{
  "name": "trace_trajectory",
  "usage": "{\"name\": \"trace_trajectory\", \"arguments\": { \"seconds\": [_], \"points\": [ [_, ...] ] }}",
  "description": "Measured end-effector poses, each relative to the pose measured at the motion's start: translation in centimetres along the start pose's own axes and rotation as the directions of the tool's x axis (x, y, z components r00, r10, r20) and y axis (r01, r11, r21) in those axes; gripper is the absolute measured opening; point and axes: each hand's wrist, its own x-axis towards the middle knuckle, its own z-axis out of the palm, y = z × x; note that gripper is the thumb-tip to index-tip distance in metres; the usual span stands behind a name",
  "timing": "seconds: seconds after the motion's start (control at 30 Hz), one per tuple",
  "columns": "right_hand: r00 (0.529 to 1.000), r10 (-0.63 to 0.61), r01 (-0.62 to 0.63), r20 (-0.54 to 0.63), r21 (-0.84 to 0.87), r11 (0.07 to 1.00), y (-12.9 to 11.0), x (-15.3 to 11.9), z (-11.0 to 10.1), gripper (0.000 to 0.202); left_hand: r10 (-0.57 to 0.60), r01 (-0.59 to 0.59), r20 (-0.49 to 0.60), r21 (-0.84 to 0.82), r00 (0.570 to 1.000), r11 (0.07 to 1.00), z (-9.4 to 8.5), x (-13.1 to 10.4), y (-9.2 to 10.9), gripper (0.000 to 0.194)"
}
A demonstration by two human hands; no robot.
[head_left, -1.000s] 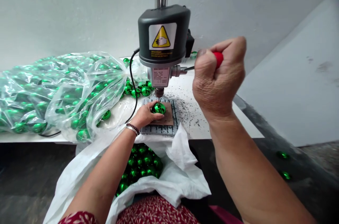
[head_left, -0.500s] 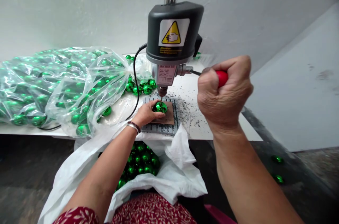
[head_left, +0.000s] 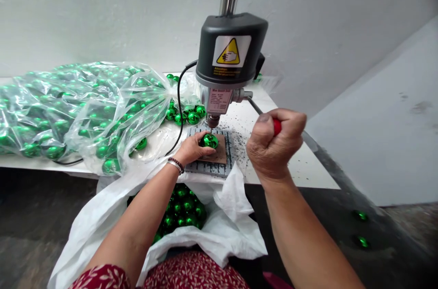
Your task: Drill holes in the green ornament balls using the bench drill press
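A shiny green ball (head_left: 209,141) rests on a brown board (head_left: 219,154) over the grey slotted base (head_left: 208,169) of a bench drill (head_left: 232,52). My left hand (head_left: 193,148) grips the ball from its left side, thumb in front and fingers behind. Directly above the ball is the drill chuck (head_left: 212,120); whether the bit touches the ball is too small to tell. My right hand (head_left: 275,143) is wrapped round the red knob (head_left: 277,127) of the drill's lever, right of the machine.
A clear plastic bag (head_left: 68,111) full of green balls covers the table's left side. Loose balls (head_left: 193,117) lie behind the base. Below the table edge, a white sack (head_left: 236,229) holds more. Dark shavings speckle the white table (head_left: 308,170). Two balls (head_left: 362,241) lie on the floor, right.
My right hand has moved down and left with the red knob, and the lever now slants more steeply downward. My left hand still holds the ball. The view has shifted slightly.
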Motion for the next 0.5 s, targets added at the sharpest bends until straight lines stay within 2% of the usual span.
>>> {"name": "trace_trajectory", "arguments": {
  "seconds": [0.17,0.33,0.4,0.5],
  "points": [
    [0.999,0.032,-0.032,-0.009,-0.020,0.999,0.3,-1.1,0.1,0.006,-0.023,0.023,-0.002,-0.037,1.000,0.999,0.0,-0.1,0.2,0.068],
    [1.000,0.002,-0.002,0.011,0.020,1.000,0.8,-2.4,0.0,0.005,-0.023,0.023,0.002,-0.049,1.000,0.999,0.0,-0.2,0.1,0.069],
    [1.000,0.004,-0.003,-0.006,0.041,0.999,0.6,-1.6,0.2,0.006,-0.020,0.020,0.003,-0.045,1.000,0.999,0.0,-0.2,0.3,0.067],
    [0.998,0.053,-0.051,-0.020,0.065,0.997,0.1,1.7,0.8,0.014,0.001,-0.001,-0.014,-0.021,1.000,1.000,0.0,-0.3,0.6,0.059]
  ]
}}
